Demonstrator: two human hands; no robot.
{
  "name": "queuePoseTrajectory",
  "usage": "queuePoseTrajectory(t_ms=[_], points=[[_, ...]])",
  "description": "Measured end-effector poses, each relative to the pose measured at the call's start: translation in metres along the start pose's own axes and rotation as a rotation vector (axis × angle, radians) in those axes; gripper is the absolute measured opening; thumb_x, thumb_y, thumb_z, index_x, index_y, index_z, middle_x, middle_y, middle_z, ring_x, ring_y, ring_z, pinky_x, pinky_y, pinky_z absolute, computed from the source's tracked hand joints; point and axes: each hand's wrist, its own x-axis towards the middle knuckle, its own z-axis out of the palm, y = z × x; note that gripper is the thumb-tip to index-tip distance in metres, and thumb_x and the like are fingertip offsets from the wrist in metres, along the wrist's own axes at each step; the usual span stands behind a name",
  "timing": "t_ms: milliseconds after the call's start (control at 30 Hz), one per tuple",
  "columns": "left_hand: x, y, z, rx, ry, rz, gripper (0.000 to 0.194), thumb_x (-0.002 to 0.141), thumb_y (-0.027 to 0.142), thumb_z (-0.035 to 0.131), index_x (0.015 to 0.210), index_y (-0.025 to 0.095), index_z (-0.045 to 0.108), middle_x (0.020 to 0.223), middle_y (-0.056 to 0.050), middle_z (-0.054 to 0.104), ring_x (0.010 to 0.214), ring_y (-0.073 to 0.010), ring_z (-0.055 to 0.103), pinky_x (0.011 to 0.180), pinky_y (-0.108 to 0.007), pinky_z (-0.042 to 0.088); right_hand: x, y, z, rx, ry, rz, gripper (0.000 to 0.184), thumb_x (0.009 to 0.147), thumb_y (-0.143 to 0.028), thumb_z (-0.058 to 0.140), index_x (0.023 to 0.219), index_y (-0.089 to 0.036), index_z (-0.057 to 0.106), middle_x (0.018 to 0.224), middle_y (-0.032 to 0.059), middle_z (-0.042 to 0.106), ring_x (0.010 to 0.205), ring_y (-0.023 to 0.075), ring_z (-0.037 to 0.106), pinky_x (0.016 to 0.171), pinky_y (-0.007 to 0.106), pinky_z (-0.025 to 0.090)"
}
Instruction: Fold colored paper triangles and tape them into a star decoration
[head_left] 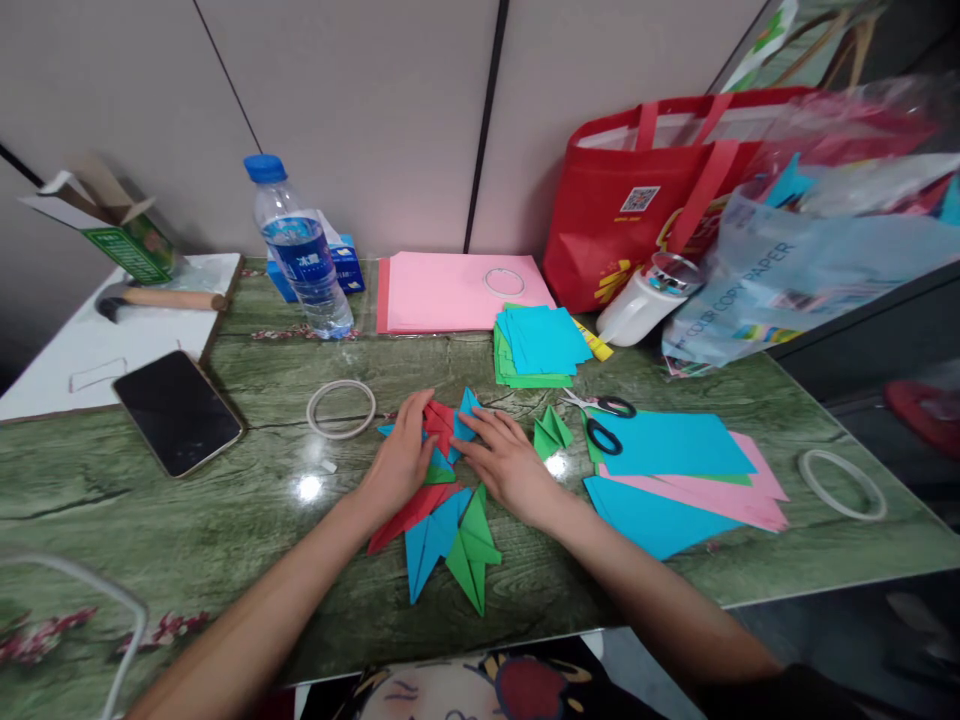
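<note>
My left hand (401, 455) and my right hand (506, 460) rest on a cluster of folded paper pieces (444, 432) in red, blue and green on the green table (225, 520). The fingers of both hands lie flat and press on the red and blue folds between them. More folded pieces, a blue one (429, 540) and a green one (472, 550), lie just under my wrists. A small green folded piece (551, 432) sits to the right of my right hand.
Scissors (604, 420) lie on loose blue and pink sheets (679, 475) at right. Blue-green square stack (536, 345), pink paper (450, 290), water bottle (300, 250), phone (176, 410), tape rings (341, 408) (840, 482), red bag (645, 200), white glue container (637, 300).
</note>
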Motion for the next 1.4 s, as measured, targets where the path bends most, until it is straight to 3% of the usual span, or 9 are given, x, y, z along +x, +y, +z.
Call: queuePoseTrajectory(t_ms=[267, 433, 833, 1133, 1400], points=[[0.0001, -0.0008, -0.0009, 0.035, -0.045, 0.007, 0.055, 0.086, 0.01, 0.039, 0.138, 0.018, 0.023, 0.139, -0.015, 0.038, 0.131, -0.0232, 0.036, 0.107, -0.045, 0.036, 0.0003, -0.001, -0.0004, 0.0, 0.006, 0.008, 0.032, 0.086, -0.016, 0.052, 0.116, -0.021, 0.062, 0.134, 0.0123, 0.05, 0.131, 0.0277, 0.036, 0.105, 0.051, 0.03], [-0.0018, -0.0013, 0.0019, 0.119, -0.123, 0.054, 0.046, 0.088, 0.009, 0.031, 0.134, 0.016, 0.034, 0.14, -0.014, 0.04, 0.134, -0.0221, 0.032, 0.108, -0.046, 0.034, 0.0007, -0.0021, -0.0012, 0.003, 0.003, 0.017, 0.032, 0.087, -0.016, 0.051, 0.117, -0.022, 0.061, 0.135, 0.0125, 0.05, 0.131, 0.0274, 0.036, 0.104, 0.051, 0.03], [-0.0029, -0.0045, 0.0013, 0.111, -0.098, 0.201, 0.045, 0.084, 0.003, 0.034, 0.125, 0.016, 0.046, 0.13, -0.013, 0.051, 0.129, -0.0205, 0.041, 0.109, -0.048, 0.033, 0.001, -0.0027, -0.002, -0.01, 0.003, 0.02, 0.031, 0.088, -0.018, 0.05, 0.116, -0.022, 0.062, 0.134, 0.0118, 0.051, 0.13, 0.0274, 0.038, 0.104, 0.052, 0.032], [-0.0018, 0.0031, -0.0025, 0.005, -0.112, 0.019, 0.052, 0.087, 0.009, 0.038, 0.138, 0.016, 0.027, 0.131, -0.015, 0.049, 0.126, -0.0214, 0.044, 0.101, -0.043, 0.042, 0.003, -0.0047, -0.004, 0.035, 0.007, 0.044, 0.028, 0.09, -0.02, 0.045, 0.114, -0.016, 0.059, 0.132, 0.0117, 0.053, 0.129, 0.0252, 0.039, 0.105, 0.051, 0.033], [-0.0005, -0.0019, -0.0002, 0.035, -0.085, 0.149, 0.035, 0.089, 0.011, 0.037, 0.121, 0.016, 0.05, 0.126, -0.013, 0.054, 0.123, -0.0212, 0.047, 0.103, -0.046, 0.041, 0.0037, -0.0061, -0.0041, 0.049, 0.004, 0.052, 0.028, 0.09, -0.018, 0.046, 0.115, -0.015, 0.059, 0.132, 0.012, 0.053, 0.13, 0.0236, 0.04, 0.106, 0.05, 0.033]])
